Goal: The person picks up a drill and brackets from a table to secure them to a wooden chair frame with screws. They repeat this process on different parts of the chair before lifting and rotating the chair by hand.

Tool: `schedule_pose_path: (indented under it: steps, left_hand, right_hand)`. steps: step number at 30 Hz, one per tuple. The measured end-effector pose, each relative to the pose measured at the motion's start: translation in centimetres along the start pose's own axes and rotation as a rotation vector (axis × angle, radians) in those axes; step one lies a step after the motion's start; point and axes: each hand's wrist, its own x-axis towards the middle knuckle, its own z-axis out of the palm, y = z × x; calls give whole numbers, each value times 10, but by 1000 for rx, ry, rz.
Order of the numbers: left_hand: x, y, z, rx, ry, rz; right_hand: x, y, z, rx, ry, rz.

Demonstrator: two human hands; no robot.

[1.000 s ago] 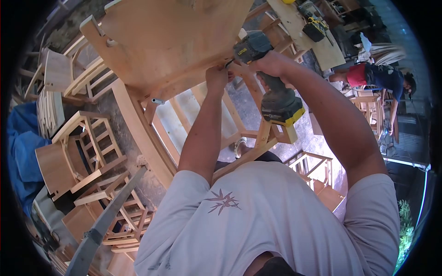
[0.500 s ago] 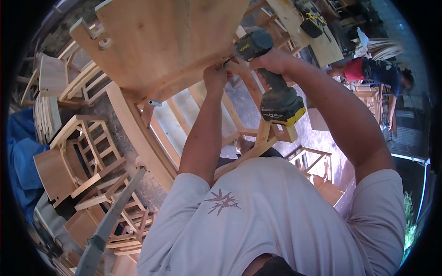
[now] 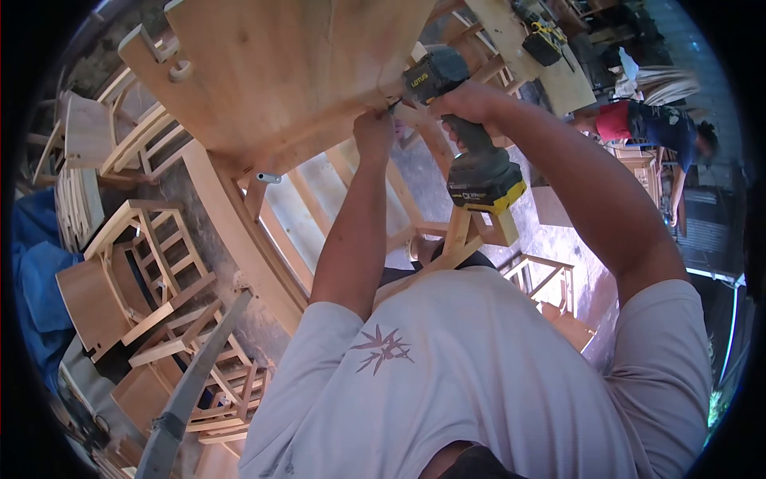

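Observation:
My right hand grips a black and yellow cordless drill, fingers wrapped round its handle. The drill's nose points left, toward the lower edge of a large wooden panel. At that edge my left hand is closed beside the thin dark bit. Its fingertips are partly hidden, so what they pinch does not show. Below the panel is a wooden frame with slats, and a short metal tube sticks out near its left corner.
Wooden chairs are stacked on the left, beside a blue tarp. A grey metal bar slants up at lower left. Another yellow and black power tool lies on a bench at upper right. A person bends over chairs at far right.
The drill and my right hand have shifted very slightly left. My left hand stays at the panel's edge by the bit.

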Motion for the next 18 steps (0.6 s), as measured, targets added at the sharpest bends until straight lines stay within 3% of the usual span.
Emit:
schedule_pose_path:
  steps: [2,11,15,18]
  left_hand:
    - [-13,14,0,-172,-33,-63]
    - [-20,21,3,-214,-7,-63]
    - [-19,23,3,-73,-18,-36]
    - [-20,22,11,-7,73,-12]
  right_hand:
    - [3,3,-1,8,2,23]
    - [-1,13,-2,95,-58,-73]
    - [-22,27,-13,198,-110,-175]
    - [-51,49,-34,314,-1,-229]
